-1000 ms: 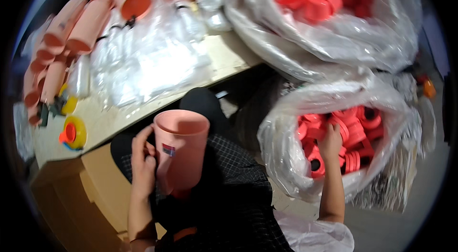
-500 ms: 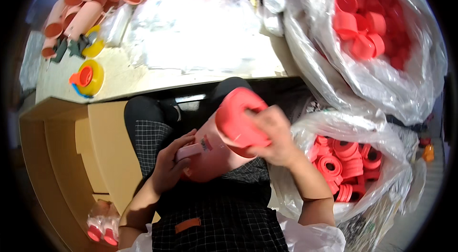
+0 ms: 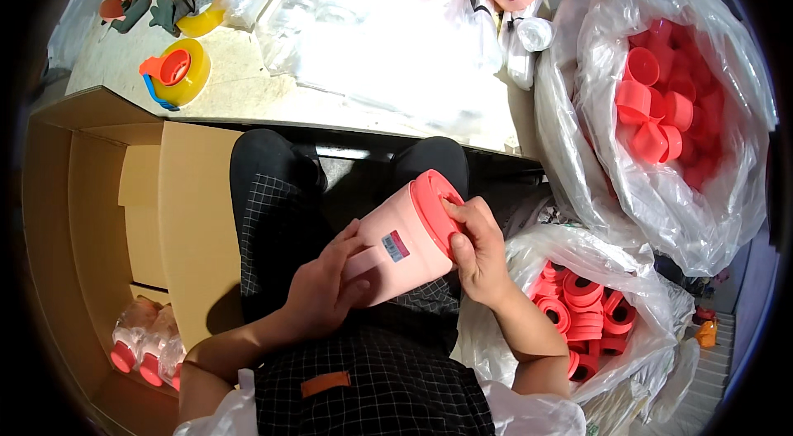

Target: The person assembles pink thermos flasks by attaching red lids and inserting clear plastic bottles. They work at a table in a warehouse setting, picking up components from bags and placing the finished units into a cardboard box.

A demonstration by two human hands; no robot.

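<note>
Since the earlier frame the pink cup has been lowered onto the lap and tilted. Left of the cup, the left hand is wrapped around its base, fingers curled. At its right end, the red lid is pressed by the right hand, fingers closed on the rim.

Both hands, left and right, curled inward, fingers bent.

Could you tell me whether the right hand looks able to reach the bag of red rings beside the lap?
Probably yes: the right hand rests on the cup's lid, and the open bag of rings lies just beside it, nothing between.
</note>
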